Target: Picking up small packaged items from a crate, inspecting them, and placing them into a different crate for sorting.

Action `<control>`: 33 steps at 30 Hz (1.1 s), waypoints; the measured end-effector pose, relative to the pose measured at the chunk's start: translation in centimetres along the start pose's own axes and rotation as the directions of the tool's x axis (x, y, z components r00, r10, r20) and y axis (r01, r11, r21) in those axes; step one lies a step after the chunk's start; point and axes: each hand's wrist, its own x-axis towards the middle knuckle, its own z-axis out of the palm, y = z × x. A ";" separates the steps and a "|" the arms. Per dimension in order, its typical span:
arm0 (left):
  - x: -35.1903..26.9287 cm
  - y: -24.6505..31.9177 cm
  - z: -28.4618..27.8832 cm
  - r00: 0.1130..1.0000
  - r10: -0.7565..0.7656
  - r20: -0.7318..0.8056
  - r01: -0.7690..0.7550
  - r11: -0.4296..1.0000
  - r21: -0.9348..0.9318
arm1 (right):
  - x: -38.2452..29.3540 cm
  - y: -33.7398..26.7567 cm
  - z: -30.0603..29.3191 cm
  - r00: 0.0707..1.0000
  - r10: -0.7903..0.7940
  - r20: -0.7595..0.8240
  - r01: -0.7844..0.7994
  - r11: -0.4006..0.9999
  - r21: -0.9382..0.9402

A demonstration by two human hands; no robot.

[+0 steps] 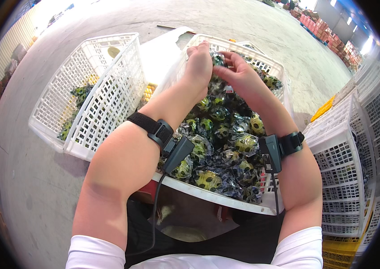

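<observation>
Both hands are raised over the far part of a white plastic crate (206, 193) in front of me. Between them is a round green item in clear, dark-spotted film (218, 60). My right hand (238, 69) has its thumb and fingers around it. My left hand (199, 64) is curled against its left side, with most of its fingertips hidden. Below the hands, part of the pile looks blurred, and a small red-and-white label (229, 89) shows there. The crate holds many similar film-wrapped round items (208, 180), yellow-green with dark spots.
To the left stands a second white crate (85, 124) with a few wrapped items (65, 131) low inside. Stacked white crates (337, 188) rise close on the right, above a yellow crate (339, 252). A white sheet (161, 50) lies beyond, on the concrete floor (42, 191).
</observation>
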 end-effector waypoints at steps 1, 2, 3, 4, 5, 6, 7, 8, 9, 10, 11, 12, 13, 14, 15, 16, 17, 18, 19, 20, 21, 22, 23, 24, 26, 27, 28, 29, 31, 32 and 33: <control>-0.3 0.0 0.3 1.000 -0.024 0.013 0.024 1.000 0.012 | 0.1 0.4 -0.3 0.999 -0.008 0.051 0.014 0.992 -0.127; -0.6 0.0 0.5 0.998 -0.049 0.026 0.048 0.999 0.025 | 0.4 0.7 -0.7 0.996 -0.015 0.089 0.027 0.990 -0.138; -0.8 0.0 0.6 0.999 -0.048 0.025 0.048 0.999 0.025 | 0.5 0.8 -0.7 0.996 -0.016 0.090 0.028 0.990 -0.137; -1.0 0.1 0.8 0.999 -0.052 0.012 0.051 0.997 0.054 | 0.6 0.8 -0.9 0.996 -0.032 0.087 0.045 0.988 -0.151; -1.2 0.2 0.9 0.998 -0.055 -0.001 0.055 0.995 0.083 | 0.7 0.9 -1.0 0.995 -0.049 0.084 0.062 0.984 -0.164; -1.1 0.3 0.8 0.999 -0.050 -0.003 0.050 0.995 0.084 | 0.8 0.6 -0.9 0.995 -0.055 0.086 0.068 0.984 -0.164; -1.1 0.4 0.6 0.999 -0.025 0.043 0.022 0.997 0.069 | 0.7 0.3 -0.7 0.999 -0.048 0.013 0.049 0.990 -0.135; -1.0 0.5 0.5 0.996 0.002 0.088 -0.006 0.999 0.053 | 0.8 0.0 -0.5 0.997 -0.040 -0.060 0.033 0.994 -0.105; -1.1 0.7 0.7 0.996 0.009 0.093 -0.013 0.999 0.048 | 0.9 0.0 -0.8 0.997 -0.046 -0.063 0.039 0.993 -0.112; -1.3 0.9 0.8 0.987 -0.034 0.158 0.022 0.997 0.077 | 1.2 0.4 -1.2 0.995 0.008 -0.103 -0.004 0.999 0.038; -1.5 1.0 1.0 0.972 -0.077 0.221 0.054 0.993 0.110 | 1.4 0.7 -1.5 0.989 0.066 -0.133 -0.039 0.981 0.190; -1.7 0.9 1.1 0.971 -0.054 0.234 0.034 0.995 0.089 | 1.5 0.7 -1.5 0.981 0.066 -0.180 -0.026 0.976 0.218; -1.9 0.8 1.3 0.972 -0.042 0.233 0.022 0.996 0.087 | 1.6 0.9 -1.7 0.982 0.054 -0.179 -0.015 0.977 0.215; -2.1 0.7 1.5 0.967 -0.069 0.245 0.058 0.997 0.048 | 1.7 1.3 -2.0 0.982 0.045 -0.182 -0.006 0.978 0.209; -2.3 0.9 1.6 0.961 -0.093 0.259 0.093 0.996 0.012 | 1.7 1.2 -2.0 0.982 0.034 -0.186 0.005 0.979 0.205; -2.6 1.0 1.6 0.960 -0.093 0.265 0.094 0.996 0.008 | 1.7 1.2 -1.9 0.980 0.045 -0.194 -0.004 0.978 0.210; -2.6 1.3 1.6 0.961 -0.079 0.264 0.080 0.997 0.005 | 1.7 1.2 -1.7 0.981 0.031 -0.193 0.010 0.978 0.206; -2.6 1.4 1.6 0.954 -0.127 0.272 0.133 0.991 -0.005 | 1.5 0.9 -1.3 0.970 -0.016 -0.242 0.068 0.976 0.208; -2.7 1.5 1.6 0.944 -0.175 0.280 0.186 0.982 -0.014 | 1.4 0.7 -1.1 0.955 -0.062 -0.290 0.125 0.970 0.207; -2.5 1.2 1.7 0.941 -0.185 0.282 0.187 0.982 0.019 | 1.5 1.2 -1.2 0.943 -0.105 -0.316 0.161 0.975 0.156; -2.5 1.2 1.6 0.944 -0.173 0.281 0.177 0.984 0.014 | 1.3 0.9 -1.1 0.943 -0.116 -0.313 0.171 0.974 0.152; -2.4 1.2 1.5 0.940 -0.169 0.296 0.171 0.985 0.020 | 1.1 0.6 -1.0 0.948 -0.088 -0.306 0.155 0.967 0.202; -2.4 1.2 1.5 0.936 -0.165 0.312 0.166 0.986 0.025 | 1.0 0.4 -1.0 0.953 -0.060 -0.297 0.138 0.958 0.251; -2.5 1.3 1.3 0.954 -0.142 0.265 0.144 0.989 0.013 | 0.8 -0.3 -1.1 0.968 -0.043 -0.246 0.093 0.976 0.195; -1.7 1.1 0.9 0.954 -0.097 0.282 0.122 0.990 -0.073 | 0.1 -1.6 -0.5 0.978 -0.013 -0.210 0.064 0.969 0.238; -1.8 1.3 1.0 0.948 -0.066 0.312 0.120 0.981 -0.156 | -0.5 -2.1 -0.4 0.982 0.035 -0.187 0.019 0.961 0.276; -2.1 1.4 1.4 0.947 -0.063 0.315 0.155 0.949 -0.276 | -0.4 -1.4 -0.8 0.999 0.032 -0.003 -0.028 0.905 0.424; -2.3 1.5 1.5 0.946 -0.058 0.318 0.152 0.948 -0.280 | -0.4 -1.1 -1.1 1.000 0.029 -0.004 -0.024 0.907 0.420; -2.5 1.5 1.4 0.939 -0.071 0.337 0.193 0.918 -0.345 | -0.8 -1.0 -1.0 0.983 0.058 0.176 -0.147 0.826 0.544; -2.5 1.6 1.3 0.939 -0.068 0.337 0.191 0.918 -0.347 | -1.0 -1.1 -1.0 0.983 0.037 0.180 -0.128 0.842 0.524; -2.3 1.6 1.1 0.931 -0.037 0.362 0.183 0.908 -0.378 | -1.0 -1.3 -0.9 0.983 0.035 0.183 -0.128 0.842 0.524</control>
